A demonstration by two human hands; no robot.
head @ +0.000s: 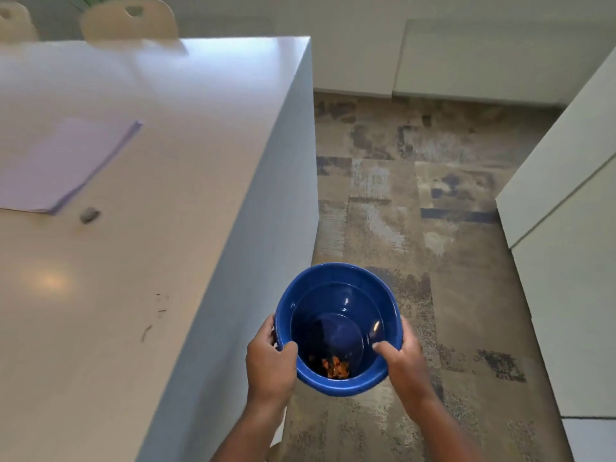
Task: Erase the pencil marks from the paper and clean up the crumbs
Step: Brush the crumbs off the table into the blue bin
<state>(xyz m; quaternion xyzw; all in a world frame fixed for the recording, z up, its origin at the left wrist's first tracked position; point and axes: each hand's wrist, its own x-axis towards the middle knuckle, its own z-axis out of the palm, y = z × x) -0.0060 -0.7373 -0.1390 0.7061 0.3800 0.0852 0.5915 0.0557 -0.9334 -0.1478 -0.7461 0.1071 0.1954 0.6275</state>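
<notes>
Both hands grip a blue bowl (338,328) by its rim over the patterned floor (433,201), beside the table's right edge: left hand (270,361) closed on the near-left rim, right hand (398,358) on the near-right rim, thumb inside. Orange crumbs (335,365) lie in the bowl's bottom. On the white table (166,161), the paper (63,161) lies far left with a grey eraser (90,215) just beside its near corner; dark specks (156,315) sit near the table's edge.

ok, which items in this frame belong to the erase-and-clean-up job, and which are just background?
Job:
- pale purple paper stack on the white table
- small grey eraser beside it
- dark crumbs near the table edge
- round blue plastic bucket, orange bits inside, held by left hand and right hand

Background:
- two pale chair backs
- white cabinets
</notes>
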